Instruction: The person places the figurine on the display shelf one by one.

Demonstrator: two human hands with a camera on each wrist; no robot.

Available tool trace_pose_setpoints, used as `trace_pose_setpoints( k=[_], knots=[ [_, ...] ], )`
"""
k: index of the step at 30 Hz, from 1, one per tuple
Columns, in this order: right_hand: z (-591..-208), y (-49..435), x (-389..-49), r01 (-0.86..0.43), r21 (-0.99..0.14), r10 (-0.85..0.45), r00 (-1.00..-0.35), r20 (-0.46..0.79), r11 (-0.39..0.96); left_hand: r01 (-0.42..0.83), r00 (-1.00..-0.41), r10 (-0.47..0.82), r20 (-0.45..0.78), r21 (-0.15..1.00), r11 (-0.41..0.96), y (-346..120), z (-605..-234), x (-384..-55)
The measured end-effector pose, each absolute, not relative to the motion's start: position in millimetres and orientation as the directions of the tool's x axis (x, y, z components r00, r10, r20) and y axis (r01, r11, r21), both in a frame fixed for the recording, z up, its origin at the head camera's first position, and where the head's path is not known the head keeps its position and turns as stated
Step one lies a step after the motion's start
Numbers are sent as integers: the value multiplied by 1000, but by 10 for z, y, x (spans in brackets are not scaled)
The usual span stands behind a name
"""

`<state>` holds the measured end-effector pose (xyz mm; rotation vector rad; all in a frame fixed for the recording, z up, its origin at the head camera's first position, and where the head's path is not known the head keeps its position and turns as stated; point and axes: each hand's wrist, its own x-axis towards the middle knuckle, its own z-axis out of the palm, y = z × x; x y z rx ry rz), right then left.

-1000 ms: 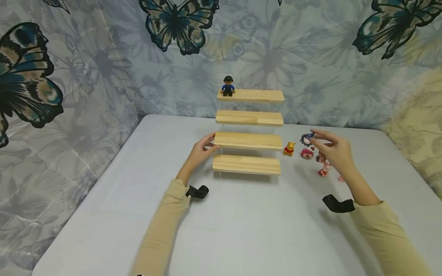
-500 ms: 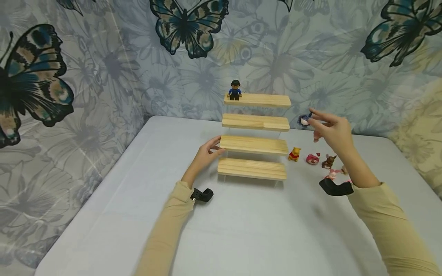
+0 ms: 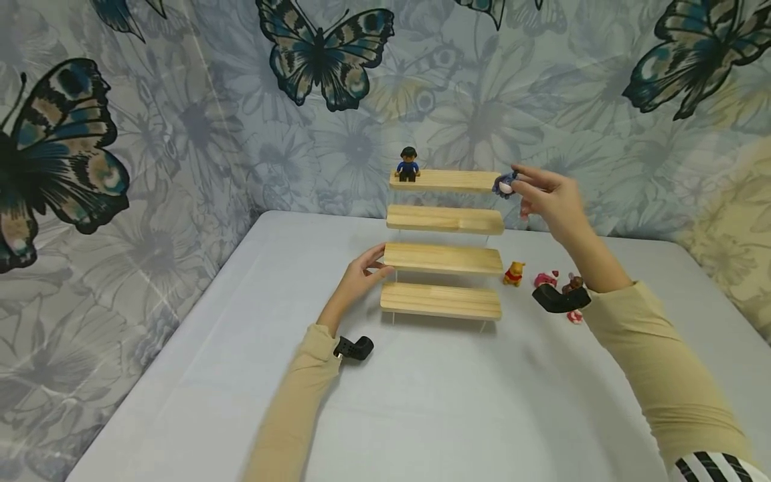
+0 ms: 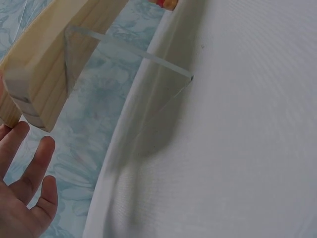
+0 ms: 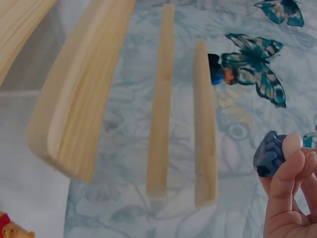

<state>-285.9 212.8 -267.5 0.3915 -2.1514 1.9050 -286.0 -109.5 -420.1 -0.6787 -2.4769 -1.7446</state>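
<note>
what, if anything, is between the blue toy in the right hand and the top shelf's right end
Nothing visible. The right hand pinches the blue toy by the right end of the top shelf, and the right wrist view shows a bare gap between. The dark-haired figure stands at the left end.

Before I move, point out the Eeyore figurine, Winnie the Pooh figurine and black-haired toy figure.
Eeyore figurine (image 5: 270, 153): right wrist view, on its blue surface.
Winnie the Pooh figurine (image 3: 513, 275): head view, on its red shirt.
Black-haired toy figure (image 3: 407, 167): head view, on its blue top.
</note>
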Motion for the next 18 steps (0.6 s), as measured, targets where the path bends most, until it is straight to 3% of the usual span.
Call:
trace_pose_setpoints(
  k=[10,18],
  knots=[
    [-2598,1892,-3064,-333,-939,-66,-942,328,85,404,-894,326,308,869,286,-1116,-4194,-2873],
    [-2561,1772,-3269,-348,-924,-154,-933,325,157,406,-884,359,300,873,269,-1095,-4073,-2767]
  ],
)
